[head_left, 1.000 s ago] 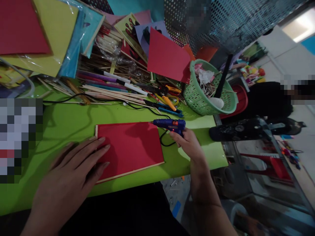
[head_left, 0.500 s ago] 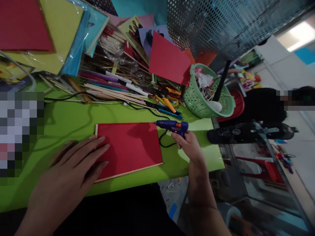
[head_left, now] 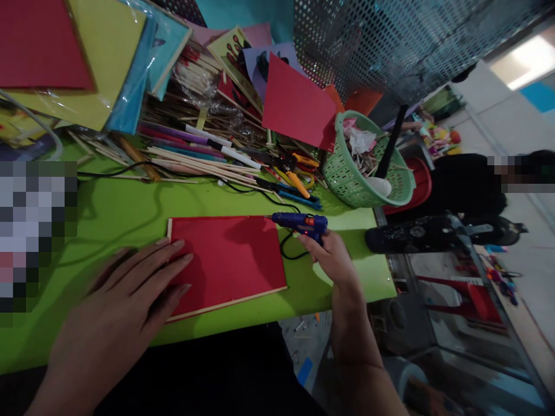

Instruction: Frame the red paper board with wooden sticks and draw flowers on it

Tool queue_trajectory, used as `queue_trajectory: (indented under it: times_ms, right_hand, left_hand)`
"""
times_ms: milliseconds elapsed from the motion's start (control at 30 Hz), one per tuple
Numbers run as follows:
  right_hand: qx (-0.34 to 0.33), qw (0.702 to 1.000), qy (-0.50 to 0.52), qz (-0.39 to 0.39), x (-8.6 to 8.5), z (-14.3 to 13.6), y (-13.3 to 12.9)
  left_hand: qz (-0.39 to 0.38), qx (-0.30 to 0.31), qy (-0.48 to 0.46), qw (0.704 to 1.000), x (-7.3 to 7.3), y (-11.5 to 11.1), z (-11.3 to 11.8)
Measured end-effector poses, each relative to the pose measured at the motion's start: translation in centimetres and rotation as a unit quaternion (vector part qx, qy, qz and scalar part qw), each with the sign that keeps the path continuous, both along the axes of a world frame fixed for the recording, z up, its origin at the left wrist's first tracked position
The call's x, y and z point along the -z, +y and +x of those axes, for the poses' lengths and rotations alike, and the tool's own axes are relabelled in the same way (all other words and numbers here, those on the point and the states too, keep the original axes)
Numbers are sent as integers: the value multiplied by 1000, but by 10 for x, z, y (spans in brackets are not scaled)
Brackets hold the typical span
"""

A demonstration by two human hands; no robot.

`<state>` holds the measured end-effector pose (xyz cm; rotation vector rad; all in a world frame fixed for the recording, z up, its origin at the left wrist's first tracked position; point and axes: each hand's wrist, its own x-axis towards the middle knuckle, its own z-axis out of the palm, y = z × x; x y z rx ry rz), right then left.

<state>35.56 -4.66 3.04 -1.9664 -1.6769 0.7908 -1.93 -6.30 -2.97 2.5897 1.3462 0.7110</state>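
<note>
A red card point(head_left: 234, 260) lies on the green table, with a pale wooden stick point(head_left: 229, 302) along its near edge and another at its left edge. My left hand point(head_left: 130, 289) rests flat on the card's left side, fingers apart and holding nothing. In my right hand point(head_left: 329, 254) is a blue glue gun point(head_left: 299, 222), its nozzle pointing left at the far edge of the card, near the far right corner. A small red light shows on the gun. The fingers wrap round its handle.
Behind the card lie a black cable point(head_left: 243, 189), thin sticks point(head_left: 195, 162), pens and orange-handled scissors point(head_left: 298, 185). A green basket point(head_left: 347, 173) with scraps stands at the back right, near a black bottle-like object point(head_left: 403, 236). A person in black point(head_left: 463, 185) is further right.
The glue gun in my right hand has shifted slightly left along the card's far edge. My left hand has stayed in place.
</note>
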Motion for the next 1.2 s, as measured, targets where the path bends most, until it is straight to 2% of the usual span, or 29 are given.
queue_trajectory:
  times_ms: [367, 633, 1067, 1200]
  right_hand:
    - [37, 999, -8, -11, -4, 13, -4]
    - [37, 999, 5, -23, -4, 14, -4]
    - [33, 999, 3, -23, -2, 13, -3]
    - [13, 1000, 11, -24, -1, 8, -2]
  left_hand:
    - [0, -6, 1, 1000, 3, 0, -1]
    - [-8, -10, 1, 1000, 7, -1, -3]
    - [-26, -4, -3, 1000, 5, -1, -3]
    - [-30, -5, -6, 1000, 2, -1, -2]
